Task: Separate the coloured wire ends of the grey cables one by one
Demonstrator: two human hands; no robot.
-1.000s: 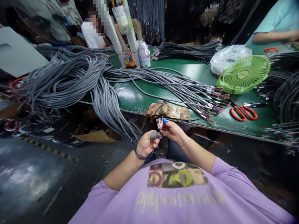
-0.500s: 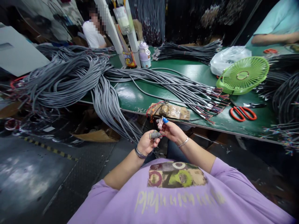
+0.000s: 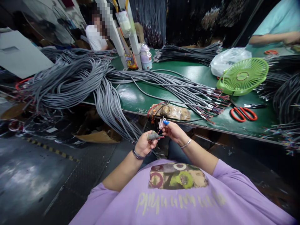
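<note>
In front of my body, just off the table edge, my left hand (image 3: 145,143) is closed round the end of a grey cable; a worn grey cover is on its thumb. Thin coloured wires (image 3: 160,136) fan out of that grip toward my right hand (image 3: 173,131). The right fingers are pinched, with a blue cover (image 3: 166,122) on one digit. At their tips is a small pale pinkish piece (image 3: 161,123), which looks like a connector. Just beyond both hands, a taped cardboard piece (image 3: 179,112) with red and black wires lies on the table edge.
Grey cables (image 3: 70,78) are heaped at left, their stripped ends (image 3: 211,103) across the green table (image 3: 131,97). Orange-handled scissors (image 3: 243,114), a green fan (image 3: 243,76), a plastic bag (image 3: 227,61) and a bottle (image 3: 146,57) stand around. Two other people work beyond.
My hands have drawn slightly apart, the left moving a little left. More of the coloured wires now shows between them. The view has shifted slightly.
</note>
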